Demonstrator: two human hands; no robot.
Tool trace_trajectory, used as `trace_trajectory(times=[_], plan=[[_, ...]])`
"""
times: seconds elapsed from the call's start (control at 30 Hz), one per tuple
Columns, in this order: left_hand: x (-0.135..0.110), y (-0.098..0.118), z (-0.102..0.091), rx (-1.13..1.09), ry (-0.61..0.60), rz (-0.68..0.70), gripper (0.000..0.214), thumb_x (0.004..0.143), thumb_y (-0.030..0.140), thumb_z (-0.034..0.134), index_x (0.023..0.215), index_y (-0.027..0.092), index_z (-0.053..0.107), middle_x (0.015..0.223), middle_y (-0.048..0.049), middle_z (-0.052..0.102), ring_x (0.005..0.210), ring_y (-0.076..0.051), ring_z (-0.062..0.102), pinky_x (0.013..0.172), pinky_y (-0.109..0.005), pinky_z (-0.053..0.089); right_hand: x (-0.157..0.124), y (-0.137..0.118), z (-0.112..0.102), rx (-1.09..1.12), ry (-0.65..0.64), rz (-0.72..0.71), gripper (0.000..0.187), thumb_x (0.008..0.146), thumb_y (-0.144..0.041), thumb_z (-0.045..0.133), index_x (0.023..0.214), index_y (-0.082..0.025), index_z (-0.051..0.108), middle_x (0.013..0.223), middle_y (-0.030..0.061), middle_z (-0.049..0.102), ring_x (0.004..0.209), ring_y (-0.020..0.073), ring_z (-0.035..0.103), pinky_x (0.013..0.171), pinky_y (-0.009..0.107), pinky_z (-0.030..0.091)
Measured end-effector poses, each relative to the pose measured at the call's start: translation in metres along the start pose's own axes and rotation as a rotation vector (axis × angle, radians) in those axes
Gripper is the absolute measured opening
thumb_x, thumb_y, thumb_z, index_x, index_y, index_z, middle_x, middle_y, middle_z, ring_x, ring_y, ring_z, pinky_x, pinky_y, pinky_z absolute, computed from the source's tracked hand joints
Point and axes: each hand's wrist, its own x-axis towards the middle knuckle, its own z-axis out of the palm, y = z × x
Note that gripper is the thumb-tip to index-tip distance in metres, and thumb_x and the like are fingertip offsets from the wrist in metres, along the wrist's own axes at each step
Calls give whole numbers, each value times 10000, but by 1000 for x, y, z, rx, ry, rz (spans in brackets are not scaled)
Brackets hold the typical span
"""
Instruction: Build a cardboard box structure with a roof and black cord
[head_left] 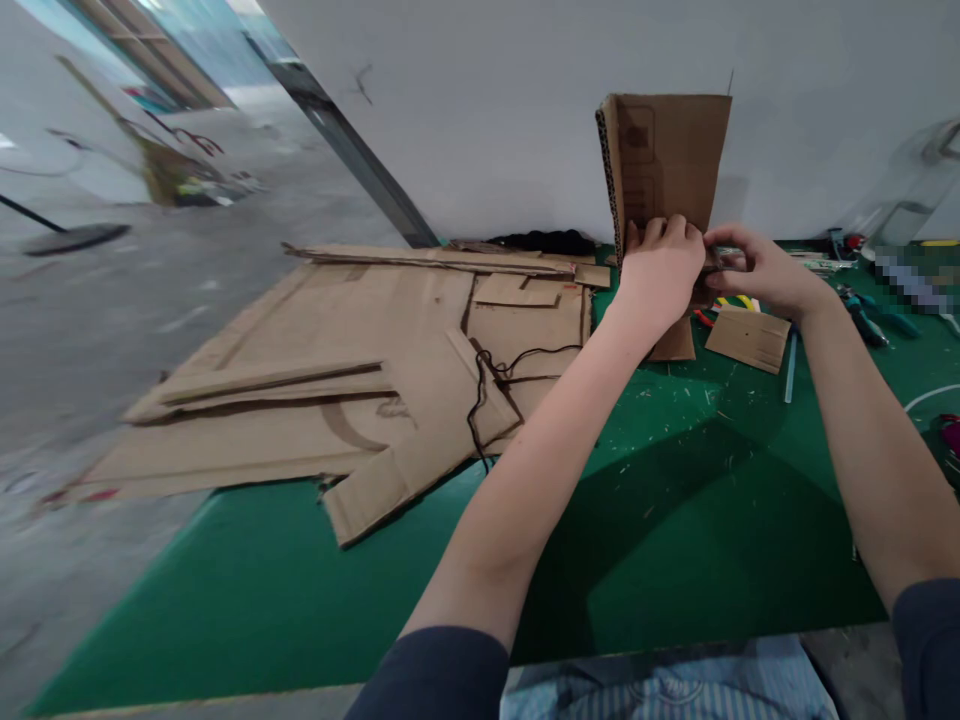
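Note:
An upright piece of cardboard [675, 150], folded along its left edge, stands against the wall at the back of the green table. My left hand [667, 262] is closed on its lower part, fingers curled over the front. Close beside it on the right, my right hand [757, 268] has thumb and fingers brought together near the cardboard's lower right side. Whatever sits between those fingertips is small and dark, and I cannot make it out. A thin wire [731, 82] sticks up at the cardboard's top right corner. Below my right hand lies a small cardboard square [748, 338].
Flat cardboard sheets and strips [300, 330] cover the table's left side, overhanging its edge. A black cord [480, 395] loops over them. Pliers [862, 315] and other tools lie at the right. The white wall [525, 120] bounds the back of the green table [675, 560].

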Motion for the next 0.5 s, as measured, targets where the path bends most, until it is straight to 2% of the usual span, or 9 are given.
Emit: trace_trajectory(times=[0.1,0.23,0.33,0.4,0.43,0.5], plan=[[2,-1,2,21,-18,17,463,834,19,345,1103,202,675,1181,-159,639,1194,-365,519,1118,-623,312,1,5,2,10,9,-4,496,690,-371,740,1151,-340,561,1179,9,614,968,223,642,782,416,612],[3,1,-1,-40,3,55,460,848,23,324,1063,220,680,1109,-126,665,1211,-332,513,1189,-569,237,2,10,4,-14,18,12,466,715,-398,722,1147,-361,550,1208,-4,598,939,211,641,715,379,617],[-4,10,-23,-80,-9,66,359,865,68,405,1122,161,637,1192,-150,617,1278,-350,455,1205,-537,205,1,11,4,1,26,6,451,732,-404,716,1149,-353,551,1226,1,588,921,206,640,699,372,612],[-13,15,-46,-110,19,36,354,876,155,497,1224,173,559,1305,-151,533,1326,-378,389,1169,-550,257,2,12,5,34,23,3,442,740,-409,718,1146,-345,554,1234,5,575,889,193,638,674,358,607],[-17,16,-56,-106,66,13,387,885,202,515,1271,182,509,1355,-154,481,1342,-387,358,1148,-553,286,2,12,5,46,25,0,438,741,-411,720,1141,-344,556,1234,5,570,876,186,636,663,349,606],[-27,11,-68,-144,237,-56,435,916,337,503,1327,219,426,1428,-140,395,1391,-361,294,1190,-517,239,3,13,5,45,33,-8,430,740,-412,721,1132,-346,559,1233,5,562,860,176,633,659,340,608]])
